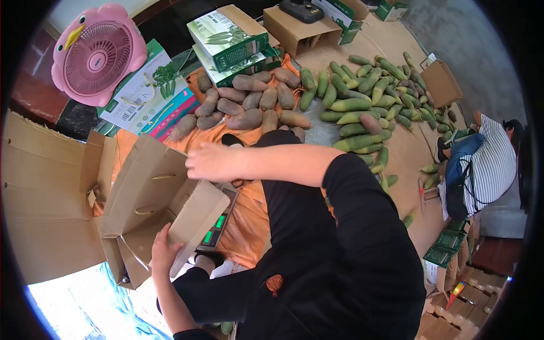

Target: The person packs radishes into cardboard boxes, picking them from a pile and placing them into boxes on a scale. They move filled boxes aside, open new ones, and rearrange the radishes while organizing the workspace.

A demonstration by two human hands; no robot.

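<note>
An open cardboard box point(127, 192) stands tilted in front of me, its plain brown inside facing up and rope loops showing through one panel. My left hand point(164, 252) grips its near edge, the thumb lying against a raised flap point(199, 212). At the box's far corner, my right hand point(211, 162) has its fingers curled at the cardboard edge, the fingertips partly hidden. Beside and partly under the box is a scale point(218, 221) with green lit digits, resting on an orange sheet point(243, 226).
Brown-skinned radishes point(249, 99) and green radishes point(362, 96) are heaped ahead. A pink fan point(99, 56) and printed cartons point(226, 39) stand at the back. To the right, a person in a striped top point(490, 164) bends near stacked boxes point(450, 246). A large cardboard sheet point(45, 198) is at left.
</note>
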